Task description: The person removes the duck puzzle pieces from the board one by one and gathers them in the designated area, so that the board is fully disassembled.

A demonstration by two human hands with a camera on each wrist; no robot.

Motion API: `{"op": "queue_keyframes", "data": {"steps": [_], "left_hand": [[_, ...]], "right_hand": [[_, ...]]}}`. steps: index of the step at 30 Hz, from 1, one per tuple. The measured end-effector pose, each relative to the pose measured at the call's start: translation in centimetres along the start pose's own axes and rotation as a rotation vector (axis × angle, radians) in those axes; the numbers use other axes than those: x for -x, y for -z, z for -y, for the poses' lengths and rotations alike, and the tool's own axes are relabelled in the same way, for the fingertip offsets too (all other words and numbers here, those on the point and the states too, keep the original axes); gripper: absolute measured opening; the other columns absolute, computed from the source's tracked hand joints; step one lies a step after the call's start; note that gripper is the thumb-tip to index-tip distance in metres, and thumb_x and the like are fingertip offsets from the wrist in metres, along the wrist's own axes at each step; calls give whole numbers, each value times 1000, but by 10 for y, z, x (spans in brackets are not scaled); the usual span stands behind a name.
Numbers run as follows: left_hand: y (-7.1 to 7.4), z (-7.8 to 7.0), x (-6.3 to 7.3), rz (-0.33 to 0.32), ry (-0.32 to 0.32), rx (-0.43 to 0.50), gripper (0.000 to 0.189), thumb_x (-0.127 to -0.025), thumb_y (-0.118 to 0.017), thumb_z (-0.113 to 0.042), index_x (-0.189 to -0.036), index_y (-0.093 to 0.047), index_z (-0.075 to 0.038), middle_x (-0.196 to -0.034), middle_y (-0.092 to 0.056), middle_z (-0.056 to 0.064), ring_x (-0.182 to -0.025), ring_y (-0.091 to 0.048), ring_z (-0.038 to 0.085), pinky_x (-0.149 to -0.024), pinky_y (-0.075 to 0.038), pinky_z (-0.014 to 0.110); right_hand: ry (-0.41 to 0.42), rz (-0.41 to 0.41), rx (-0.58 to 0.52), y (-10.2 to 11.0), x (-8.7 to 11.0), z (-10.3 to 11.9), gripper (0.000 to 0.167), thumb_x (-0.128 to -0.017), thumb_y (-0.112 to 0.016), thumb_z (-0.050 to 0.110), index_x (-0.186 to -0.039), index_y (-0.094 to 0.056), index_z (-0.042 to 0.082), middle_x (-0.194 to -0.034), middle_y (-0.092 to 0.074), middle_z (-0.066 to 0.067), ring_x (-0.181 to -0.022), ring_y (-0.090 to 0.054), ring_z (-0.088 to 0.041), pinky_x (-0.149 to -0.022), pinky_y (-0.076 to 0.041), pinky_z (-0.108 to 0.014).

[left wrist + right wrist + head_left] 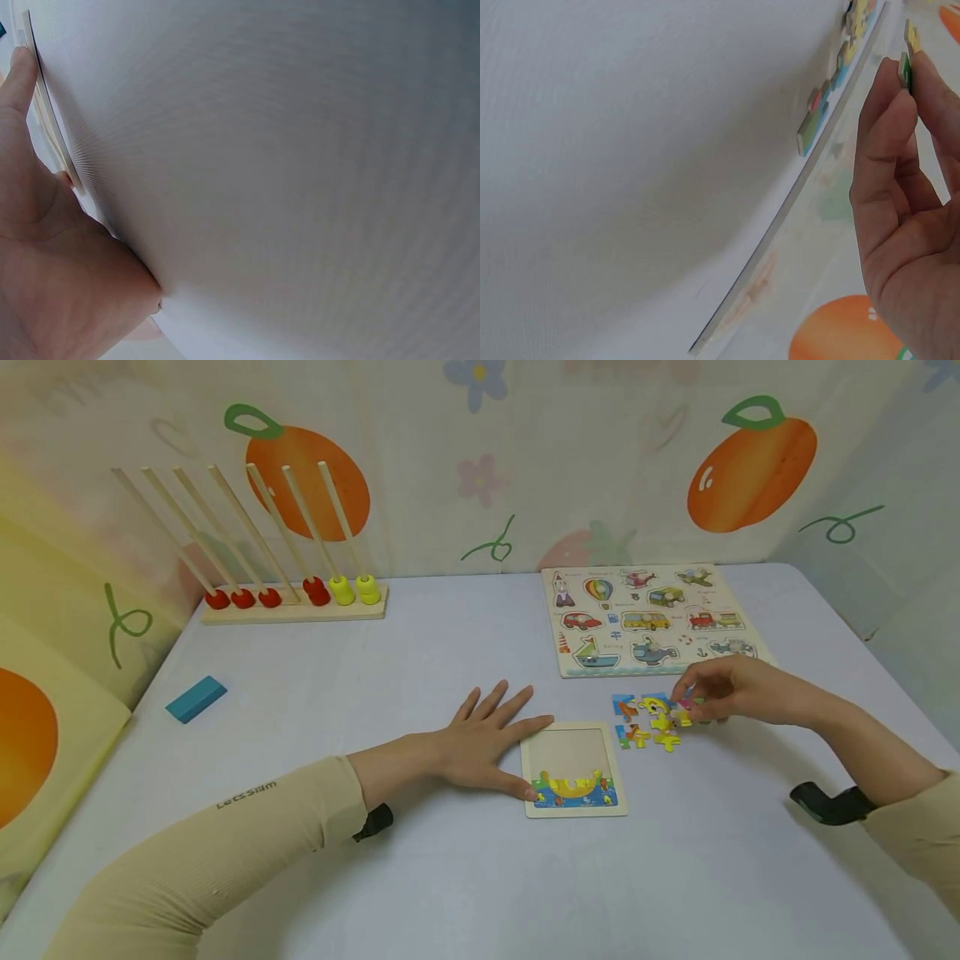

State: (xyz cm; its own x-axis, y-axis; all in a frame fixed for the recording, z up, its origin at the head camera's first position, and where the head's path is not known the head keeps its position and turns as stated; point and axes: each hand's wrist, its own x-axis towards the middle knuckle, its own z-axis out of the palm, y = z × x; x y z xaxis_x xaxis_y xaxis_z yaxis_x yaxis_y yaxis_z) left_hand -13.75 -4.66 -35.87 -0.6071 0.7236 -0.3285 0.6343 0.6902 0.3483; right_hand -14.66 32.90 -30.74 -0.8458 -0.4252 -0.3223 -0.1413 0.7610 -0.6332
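My left hand [483, 745] lies with spread fingers at the left side of a small wooden puzzle tray [621, 777], thumb and index finger touching its edge. Joined jigsaw pieces [573, 789] in yellow and blue fill the tray's lower part; its upper part is bare board. To the right of it, my right hand [731, 689] pinches a small puzzle piece [905, 71] between thumb and fingers, green and yellow parts showing in the right wrist view. Several loose puzzle pieces [660, 722] lie beside that hand, partly hidden by its fingers.
A vehicle picture board [615, 643] lies behind the loose pieces. At the back left stands a wooden peg rack [300, 610] with red and yellow beads. A blue block [197, 699] sits near the table's left edge.
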Motion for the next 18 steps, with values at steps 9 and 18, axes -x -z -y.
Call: {"op": "queue_keyframes", "data": {"steps": [9, 18], "left_hand": [[-1, 1, -1, -2, -1, 3, 95, -83, -60, -72, -158, -13, -38, -169, 12, 0, -156, 19, 31, -122, 9, 62], [0, 0, -1, 1, -2, 4, 95, -83, -60, -71, -158, -13, -38, -169, 13, 0, -155, 19, 31, -122, 9, 62]], "right_hand": [[-22, 9, 5, 3, 2, -13, 22, -85, -77, 21, -106, -72, 16, -83, -57, 0, -78, -53, -10, -64, -46, -23], [8, 79, 9, 6, 2, -22, 19, -91, -69, 15, -110, -74, 16, -104, -72, -1, -83, -59, -9, -74, -53, -21]]}}
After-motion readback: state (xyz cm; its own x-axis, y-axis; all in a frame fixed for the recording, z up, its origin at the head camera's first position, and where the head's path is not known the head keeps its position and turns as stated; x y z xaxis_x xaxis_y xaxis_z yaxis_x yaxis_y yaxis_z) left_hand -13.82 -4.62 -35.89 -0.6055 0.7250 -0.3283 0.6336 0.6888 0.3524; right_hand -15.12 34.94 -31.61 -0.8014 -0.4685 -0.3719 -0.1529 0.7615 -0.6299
